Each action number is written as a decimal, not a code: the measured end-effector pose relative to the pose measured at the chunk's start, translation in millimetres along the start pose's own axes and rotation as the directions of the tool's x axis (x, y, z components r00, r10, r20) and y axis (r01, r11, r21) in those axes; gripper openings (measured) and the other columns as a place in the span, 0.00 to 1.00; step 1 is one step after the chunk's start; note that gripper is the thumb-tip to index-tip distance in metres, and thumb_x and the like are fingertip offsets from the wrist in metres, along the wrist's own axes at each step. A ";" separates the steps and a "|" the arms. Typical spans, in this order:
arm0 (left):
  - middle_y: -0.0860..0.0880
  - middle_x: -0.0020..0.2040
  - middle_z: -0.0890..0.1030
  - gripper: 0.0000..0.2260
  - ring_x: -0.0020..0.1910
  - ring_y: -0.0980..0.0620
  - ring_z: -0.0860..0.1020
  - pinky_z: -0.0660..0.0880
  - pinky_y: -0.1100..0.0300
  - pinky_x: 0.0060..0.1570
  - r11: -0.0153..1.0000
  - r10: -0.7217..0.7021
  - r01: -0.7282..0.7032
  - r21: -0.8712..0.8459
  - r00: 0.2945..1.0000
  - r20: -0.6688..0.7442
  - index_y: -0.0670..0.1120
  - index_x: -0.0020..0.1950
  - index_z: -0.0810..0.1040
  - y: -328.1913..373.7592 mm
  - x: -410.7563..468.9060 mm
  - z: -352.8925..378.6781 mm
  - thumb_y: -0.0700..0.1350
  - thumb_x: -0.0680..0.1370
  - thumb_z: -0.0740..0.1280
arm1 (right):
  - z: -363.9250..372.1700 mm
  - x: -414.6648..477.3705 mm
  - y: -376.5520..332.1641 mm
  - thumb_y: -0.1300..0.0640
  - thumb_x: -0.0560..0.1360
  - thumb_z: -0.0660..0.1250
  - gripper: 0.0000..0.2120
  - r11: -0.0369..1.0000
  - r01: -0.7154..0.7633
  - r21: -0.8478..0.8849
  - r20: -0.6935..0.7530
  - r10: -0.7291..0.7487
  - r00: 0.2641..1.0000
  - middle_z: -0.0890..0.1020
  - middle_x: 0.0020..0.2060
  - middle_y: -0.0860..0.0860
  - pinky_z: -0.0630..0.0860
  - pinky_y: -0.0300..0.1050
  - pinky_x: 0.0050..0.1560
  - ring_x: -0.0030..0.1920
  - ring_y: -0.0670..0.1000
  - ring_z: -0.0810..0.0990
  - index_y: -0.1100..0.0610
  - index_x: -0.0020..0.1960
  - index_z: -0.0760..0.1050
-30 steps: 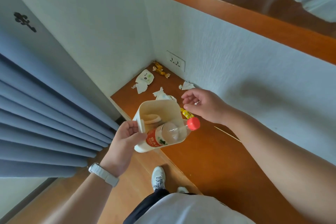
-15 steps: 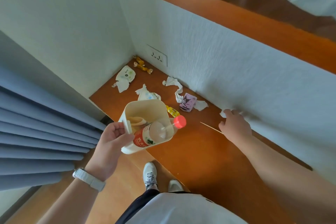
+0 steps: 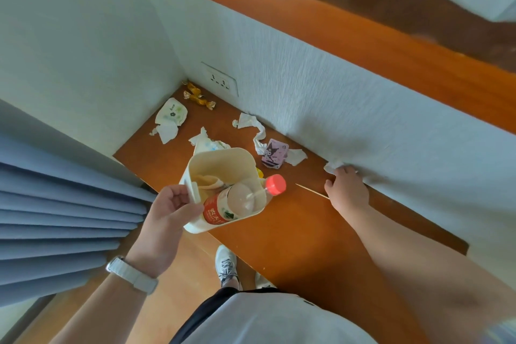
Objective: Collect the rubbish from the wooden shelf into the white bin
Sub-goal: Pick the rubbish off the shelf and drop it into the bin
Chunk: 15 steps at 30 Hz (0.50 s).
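My left hand (image 3: 167, 212) grips the white bin (image 3: 223, 160) by its rim, held over the front edge of the wooden shelf (image 3: 293, 232). A bottle with a red cap (image 3: 275, 184) sticks out of the bin. My right hand (image 3: 346, 190) rests on the shelf against the wall, fingers closing on a crumpled white tissue (image 3: 332, 165). A thin wooden skewer (image 3: 311, 191) lies just left of that hand. More rubbish lies further back: a purple cartoon packet (image 3: 275, 156), twisted tissue (image 3: 252, 127), a white wrapper (image 3: 171, 117), gold sweet wrappers (image 3: 198, 95).
A white wall with a socket (image 3: 220, 82) backs the shelf, and a side wall closes its far end. Blue curtains (image 3: 55, 218) hang at the left. My shoes (image 3: 226, 265) stand on the wooden floor below the shelf's front edge. A wooden ledge runs above.
My right hand has swung from above the bin rightward to the wall and settled on the crumpled tissue. The bin stays in my left hand.
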State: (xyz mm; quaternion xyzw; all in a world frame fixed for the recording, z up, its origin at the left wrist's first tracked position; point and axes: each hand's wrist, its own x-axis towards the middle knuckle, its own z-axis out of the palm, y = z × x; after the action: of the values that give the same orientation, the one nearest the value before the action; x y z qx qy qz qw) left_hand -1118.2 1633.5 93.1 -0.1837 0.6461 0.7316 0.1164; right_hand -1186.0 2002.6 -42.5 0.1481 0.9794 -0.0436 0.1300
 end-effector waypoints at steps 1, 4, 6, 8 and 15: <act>0.48 0.42 0.86 0.20 0.40 0.51 0.85 0.80 0.63 0.38 1.000 -0.002 0.002 0.000 1.000 0.008 0.39 0.58 0.74 0.7 1.4 0.4 0.35 0.68 0.72 | 1.1 0.7 -0.1 0.49 0.81 0.60 0.22 1.000 -0.001 0.010 -0.021 0.001 1.000 0.75 0.66 0.59 0.80 0.50 0.48 0.65 0.59 0.74 0.59 0.70 0.71; 0.51 0.41 0.86 0.20 0.40 0.52 0.85 0.80 0.63 0.38 1.000 -0.007 0.007 0.008 1.000 0.028 0.39 0.58 0.74 3.1 3.9 0.1 0.36 0.67 0.72 | 2.2 3.7 -2.3 0.54 0.81 0.60 0.16 0.997 0.003 0.081 -0.058 0.002 0.998 0.80 0.56 0.57 0.80 0.48 0.43 0.57 0.57 0.79 0.60 0.64 0.75; 0.51 0.41 0.86 0.21 0.41 0.52 0.85 0.80 0.63 0.38 1.000 -0.017 0.016 0.014 0.999 0.039 0.39 0.58 0.74 5.1 5.4 0.5 0.38 0.66 0.72 | 2.0 5.4 -6.1 0.56 0.81 0.58 0.13 0.994 -0.028 0.106 -0.045 0.033 0.998 0.80 0.45 0.54 0.80 0.47 0.38 0.48 0.55 0.82 0.60 0.58 0.78; 0.50 0.42 0.86 0.21 0.41 0.51 0.85 0.80 0.63 0.38 1.000 -0.023 0.022 0.016 0.999 0.043 0.38 0.58 0.74 6.5 6.5 1.4 0.38 0.66 0.72 | 2.0 5.9 -10.1 0.56 0.81 0.58 0.13 0.993 -0.049 0.106 -0.019 0.052 0.998 0.79 0.39 0.52 0.77 0.44 0.34 0.42 0.53 0.82 0.60 0.54 0.80; 0.49 0.43 0.86 0.22 0.42 0.50 0.86 0.81 0.62 0.38 0.999 -0.038 0.037 0.019 0.998 0.057 0.39 0.59 0.74 13.2 12.4 3.1 0.38 0.66 0.73 | -21.1 -6.7 -23.3 0.54 0.79 0.62 0.10 0.933 0.003 0.359 0.070 -0.031 0.997 0.83 0.43 0.50 0.78 0.45 0.36 0.39 0.49 0.81 0.55 0.56 0.78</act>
State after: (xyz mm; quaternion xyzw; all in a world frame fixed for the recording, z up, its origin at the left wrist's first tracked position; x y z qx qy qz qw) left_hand -1135.1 1633.9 100.2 -0.1737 0.6455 0.7284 0.1505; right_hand -1191.9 1981.2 -19.4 0.1591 0.9507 -0.2281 0.1369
